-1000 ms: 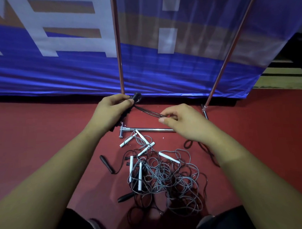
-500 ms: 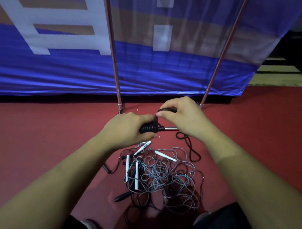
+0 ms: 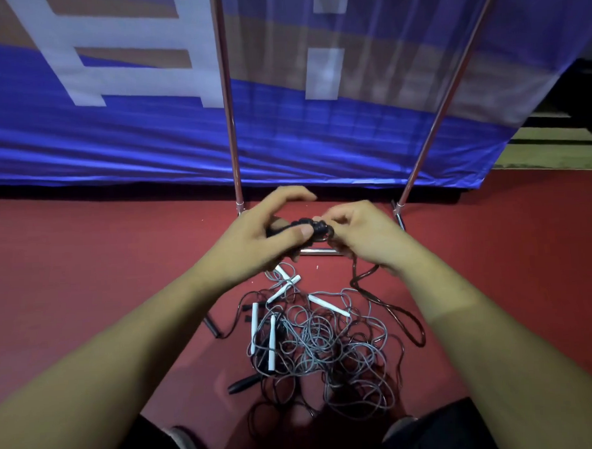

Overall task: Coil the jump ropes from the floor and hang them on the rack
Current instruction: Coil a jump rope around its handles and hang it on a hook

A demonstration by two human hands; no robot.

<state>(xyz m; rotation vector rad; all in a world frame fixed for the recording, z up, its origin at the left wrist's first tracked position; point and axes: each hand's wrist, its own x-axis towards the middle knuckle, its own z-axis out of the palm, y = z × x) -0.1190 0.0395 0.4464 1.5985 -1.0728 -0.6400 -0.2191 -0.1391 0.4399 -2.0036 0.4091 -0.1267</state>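
Seen from above, a person's left hand [image 3: 265, 240] curls around a black jump rope handle [image 3: 304, 224], thumb pressed along it. The right hand [image 3: 362, 235], just beside it, pinches the same rope's dark cord [image 3: 354, 271], which trails down to the red floor [image 3: 88, 282]. Below both hands, a tangled pile of grey jump ropes [image 3: 319, 341] with white handles lies on the floor, near the metal rack [image 3: 229, 126] standing before a blue banner [image 3: 117, 146]

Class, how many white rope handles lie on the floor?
5 white handles: two below the left hand, one right of them, two side by side, lower left. Others may be hidden.
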